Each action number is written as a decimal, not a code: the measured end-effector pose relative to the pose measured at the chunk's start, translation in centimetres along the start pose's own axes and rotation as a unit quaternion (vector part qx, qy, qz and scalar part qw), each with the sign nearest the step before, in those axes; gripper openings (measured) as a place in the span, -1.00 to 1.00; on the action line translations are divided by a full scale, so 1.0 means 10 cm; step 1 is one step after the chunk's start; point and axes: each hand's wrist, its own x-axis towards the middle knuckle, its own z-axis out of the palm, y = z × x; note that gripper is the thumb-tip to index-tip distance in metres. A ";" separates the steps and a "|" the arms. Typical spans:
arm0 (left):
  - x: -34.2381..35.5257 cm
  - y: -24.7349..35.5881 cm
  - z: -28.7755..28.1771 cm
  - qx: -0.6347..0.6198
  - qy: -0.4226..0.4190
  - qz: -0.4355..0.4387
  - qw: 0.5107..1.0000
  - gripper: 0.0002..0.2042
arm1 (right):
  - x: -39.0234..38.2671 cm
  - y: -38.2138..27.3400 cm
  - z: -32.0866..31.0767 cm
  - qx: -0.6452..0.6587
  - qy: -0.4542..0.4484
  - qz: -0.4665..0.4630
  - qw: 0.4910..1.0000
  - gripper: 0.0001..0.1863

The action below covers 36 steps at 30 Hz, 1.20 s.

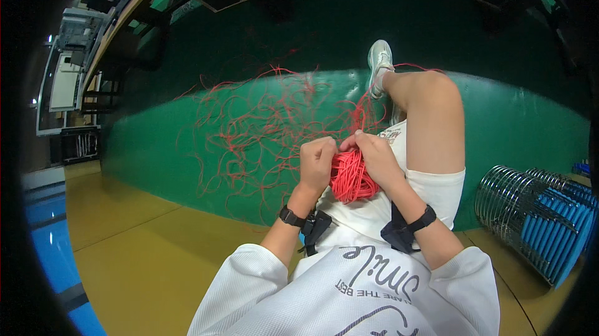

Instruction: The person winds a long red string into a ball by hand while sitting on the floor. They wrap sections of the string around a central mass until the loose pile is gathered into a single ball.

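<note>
The left hand, curled closed, and the right hand, its fingertips pinched in, grasp a bundle of red cord at its ten and one o'clock edges, above the seated person's lap. At ten o'clock from the bundle, a loose tangle of red cord sprawls over a green floor. Just past twelve is a pale shoe; between three and four, blue-topped metal stools lie stacked sideways.
</note>
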 end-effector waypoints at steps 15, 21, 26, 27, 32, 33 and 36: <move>-0.21 -0.06 -0.01 0.042 0.065 0.090 0.993 -0.64 | -0.02 0.10 0.08 -0.094 0.083 -0.051 0.991 -0.42; -0.41 0.27 -0.11 0.182 0.022 -0.085 0.979 -0.65 | -0.08 -0.01 0.06 -0.093 0.173 -0.077 0.977 -0.44; -0.70 0.64 -0.16 0.005 -0.045 -0.375 0.926 -0.49 | -0.11 -0.01 0.20 -0.144 0.198 -0.136 0.960 -0.50; -0.73 0.68 -0.15 -0.148 -0.042 -0.418 0.895 -0.46 | -0.12 -0.02 0.22 -0.168 0.207 -0.171 0.949 -0.53; -0.49 0.76 -0.13 -0.512 -0.042 -0.459 0.725 -0.41 | -0.25 -0.07 0.34 -0.288 0.189 -0.324 0.881 -0.73; -0.47 0.72 -0.14 -0.529 -0.051 -0.458 0.712 -0.42 | -0.27 -0.10 0.35 -0.312 0.162 -0.367 0.861 -0.76; -0.40 0.74 -0.11 -0.488 0.001 -0.484 0.726 -0.40 | -0.32 -0.16 0.34 -0.336 0.115 -0.428 0.831 -0.81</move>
